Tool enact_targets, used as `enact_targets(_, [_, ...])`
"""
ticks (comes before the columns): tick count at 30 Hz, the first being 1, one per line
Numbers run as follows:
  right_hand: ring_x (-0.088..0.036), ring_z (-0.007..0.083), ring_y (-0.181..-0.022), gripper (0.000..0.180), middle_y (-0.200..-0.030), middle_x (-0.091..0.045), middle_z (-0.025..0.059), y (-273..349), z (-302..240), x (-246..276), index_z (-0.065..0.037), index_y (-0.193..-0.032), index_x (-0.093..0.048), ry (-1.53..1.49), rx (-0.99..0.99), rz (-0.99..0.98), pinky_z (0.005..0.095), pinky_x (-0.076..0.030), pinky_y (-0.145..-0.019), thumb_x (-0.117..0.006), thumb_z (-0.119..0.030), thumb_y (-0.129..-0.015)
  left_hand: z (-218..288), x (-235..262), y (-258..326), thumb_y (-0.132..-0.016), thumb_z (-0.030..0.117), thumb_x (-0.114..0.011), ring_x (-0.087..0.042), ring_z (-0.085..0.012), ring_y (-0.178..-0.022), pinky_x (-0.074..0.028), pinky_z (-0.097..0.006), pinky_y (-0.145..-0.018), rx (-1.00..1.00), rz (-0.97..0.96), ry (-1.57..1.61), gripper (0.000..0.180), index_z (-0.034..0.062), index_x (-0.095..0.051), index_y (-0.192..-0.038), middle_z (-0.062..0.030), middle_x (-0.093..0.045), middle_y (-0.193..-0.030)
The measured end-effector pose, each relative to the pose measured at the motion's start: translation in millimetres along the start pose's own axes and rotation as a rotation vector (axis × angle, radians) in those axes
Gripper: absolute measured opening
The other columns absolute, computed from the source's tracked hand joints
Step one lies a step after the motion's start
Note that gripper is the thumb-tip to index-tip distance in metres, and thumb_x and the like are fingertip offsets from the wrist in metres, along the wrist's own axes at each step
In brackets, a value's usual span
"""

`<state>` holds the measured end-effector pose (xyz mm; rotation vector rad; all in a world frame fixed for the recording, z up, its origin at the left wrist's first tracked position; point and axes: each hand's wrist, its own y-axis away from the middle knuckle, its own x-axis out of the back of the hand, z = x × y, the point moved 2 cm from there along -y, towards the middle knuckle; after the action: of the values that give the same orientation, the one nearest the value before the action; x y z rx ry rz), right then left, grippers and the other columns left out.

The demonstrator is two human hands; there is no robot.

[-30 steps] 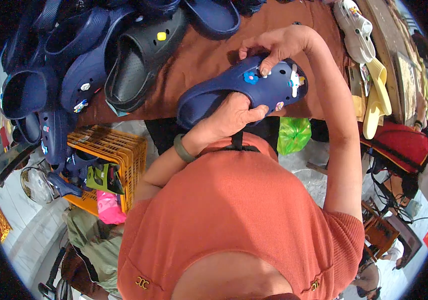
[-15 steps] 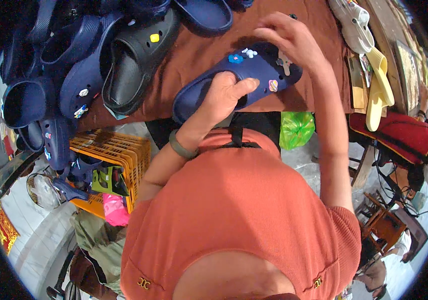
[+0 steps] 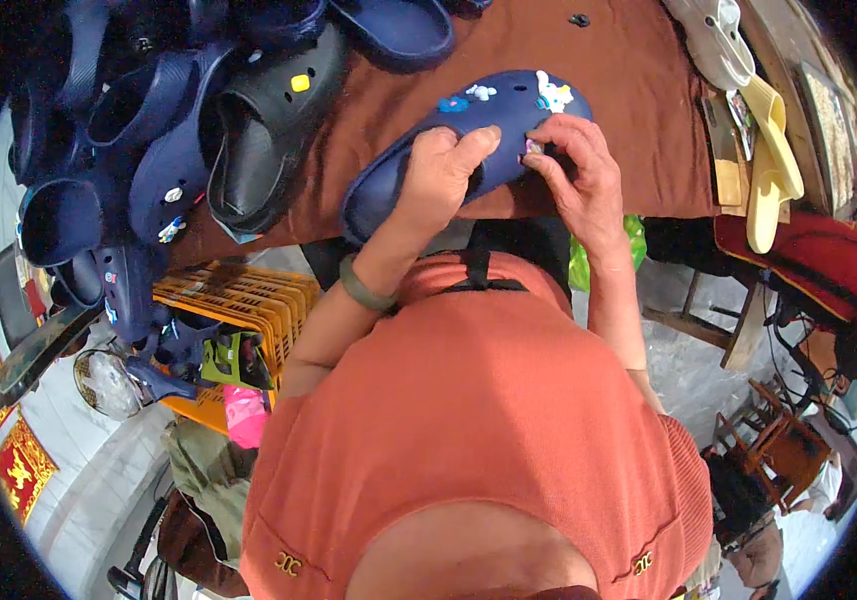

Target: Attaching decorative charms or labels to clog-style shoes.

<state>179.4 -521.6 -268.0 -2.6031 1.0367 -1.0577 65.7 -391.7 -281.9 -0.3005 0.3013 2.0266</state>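
A navy blue clog (image 3: pixel 377 200) lies tilted over the front part of the brown cloth. My left hand (image 3: pixel 439 178) is closed on its side near the foot opening, thumb on top. With thumb and fingertips, my right hand (image 3: pixel 587 180) pinches a small pink shoe charm (image 3: pixel 533 147) at the clog's near side; the fingers partly cover it. On the clog's upper sit a blue flower charm (image 3: pixel 454 104), a small white charm (image 3: pixel 482 93) and a larger white figure charm (image 3: pixel 553 95) near the toe.
Several navy clogs (image 3: pixel 174 180) and a black clog (image 3: pixel 244 165) crowd the left of the brown cloth (image 3: pixel 639 120). White (image 3: pixel 719 45) and yellow footwear (image 3: pixel 771 160) lie at the right edge. An orange crate (image 3: pixel 269 300) stands below left. A small black piece (image 3: pixel 579 20) lies at the back.
My right hand has come down from above the toe to the pink charm at the near side. The white figure charm now shows clearly. My left hand keeps its grip on the clog.
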Motion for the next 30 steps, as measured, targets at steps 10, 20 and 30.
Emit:
enact_targets(10, [-0.047,0.0275,-0.081,0.013,-0.081,-0.049,0.0111,-0.4,-4.3,7.3,-0.001,-0.081,-0.049,-0.027,-0.093,-0.174,0.0346,-0.04,-0.079,-0.061,-0.007,-0.079,-12.6,-3.1,2.4,-0.085,0.026,-0.057,-0.051,-0.0123,-0.067,-0.045,-0.033,-0.059,-0.016,0.082,-0.176,0.027,-0.0005,-0.062,-0.088,-0.0015,-0.058,-0.075])
enact_targets(20, [-0.046,0.0205,-0.082,0.012,-0.083,-0.047,0.0083,2.7,9.8,5.9,-0.001,-0.075,-0.049,-0.282,-0.08,-0.209,0.0296,-0.039,-0.077,-0.061,0.0,-0.073,-36.1,1.7,3.9,-0.083,0.025,-0.057,-0.049,-0.0124,-0.072,-0.043,-0.03,-0.065,0.008,0.06,-0.212,0.031,-0.0046,-0.06,-0.09,-0.0007,-0.056,-0.078])
enact_targets(30, [-0.047,0.0239,-0.081,0.012,-0.082,-0.047,0.0096,6.6,4.6,12.0,-0.001,-0.075,-0.049,-0.225,0.009,-0.166,0.0316,-0.039,-0.077,-0.061,-0.003,-0.075,16.5,-18.1,24.5,-0.088,0.03,-0.06,-0.051,-0.0096,-0.05,-0.042,-0.028,-0.045,-0.047,-0.088,-0.394,0.034,-0.0028,-0.058,-0.082,-0.0044,-0.053,-0.059])
